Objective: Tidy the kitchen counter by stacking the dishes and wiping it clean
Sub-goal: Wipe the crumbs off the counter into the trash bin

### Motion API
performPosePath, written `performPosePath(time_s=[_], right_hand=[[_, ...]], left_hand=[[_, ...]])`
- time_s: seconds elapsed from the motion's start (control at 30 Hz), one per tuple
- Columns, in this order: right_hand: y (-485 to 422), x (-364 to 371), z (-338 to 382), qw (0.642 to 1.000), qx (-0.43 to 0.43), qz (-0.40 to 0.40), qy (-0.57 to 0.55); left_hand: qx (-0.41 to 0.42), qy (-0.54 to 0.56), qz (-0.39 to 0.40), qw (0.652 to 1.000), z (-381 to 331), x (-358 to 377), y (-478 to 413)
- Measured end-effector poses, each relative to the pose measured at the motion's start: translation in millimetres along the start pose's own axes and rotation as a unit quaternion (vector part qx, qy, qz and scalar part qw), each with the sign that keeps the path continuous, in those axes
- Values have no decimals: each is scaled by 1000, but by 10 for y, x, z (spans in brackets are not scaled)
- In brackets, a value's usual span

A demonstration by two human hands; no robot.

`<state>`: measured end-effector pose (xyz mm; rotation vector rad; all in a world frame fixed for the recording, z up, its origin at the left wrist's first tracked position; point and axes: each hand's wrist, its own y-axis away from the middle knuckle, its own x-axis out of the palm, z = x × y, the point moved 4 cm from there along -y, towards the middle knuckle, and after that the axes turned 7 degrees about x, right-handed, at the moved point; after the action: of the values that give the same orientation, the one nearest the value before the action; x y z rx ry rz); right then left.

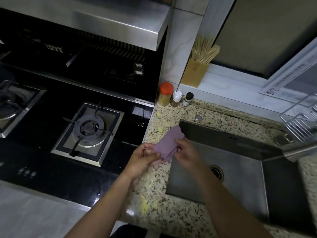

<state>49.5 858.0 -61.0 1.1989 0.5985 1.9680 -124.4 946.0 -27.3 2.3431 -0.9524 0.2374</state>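
Purple cloth (pixel 167 146) is held in the air above the speckled counter (pixel 154 191), over the strip between hob and sink, gathered into a loose pad. Left hand (pixel 145 158) at the cloth's 8 o'clock, fingers curled and clamped on its lower edge. Right hand (pixel 186 150) at 3 o'clock, thumb and fingers pinching the right edge. Judgement: the step in hand is folding the cloth for wiping. To do it well: make a flat pad and press it under one palm. Start by the orange-lidded jar (pixel 166 93) at 12 o'clock and draw toward the yellow crumbs (pixel 147 206) at 6 o'clock. Sweep them into the sink (pixel 240 177) at 4 o'clock, never toward the gas hob (pixel 89 133) at 9 o'clock.
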Motion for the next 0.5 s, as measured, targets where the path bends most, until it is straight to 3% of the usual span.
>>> performPosePath(time_s=[0.17, 0.3, 0.37, 0.43, 0.5], right_hand=[[-478, -59, 494, 992, 11, -78, 94], [-734, 153, 954, 954, -45, -91, 282], [-855, 311, 1170, 877, -132, -131, 443], [-934, 504, 1307, 756, -215, -161, 597], [-1023, 743, 1325, 689, -250, -139, 666]], left_hand=[[-15, 34, -68, 997, -47, -453, -71], [-18, 36, -111, 993, -44, -732, -121], [-19, 50, -127, 990, -59, -810, -151], [-24, 92, -142, 985, -77, -866, -177], [-31, 152, -154, 976, -93, -905, -207]])
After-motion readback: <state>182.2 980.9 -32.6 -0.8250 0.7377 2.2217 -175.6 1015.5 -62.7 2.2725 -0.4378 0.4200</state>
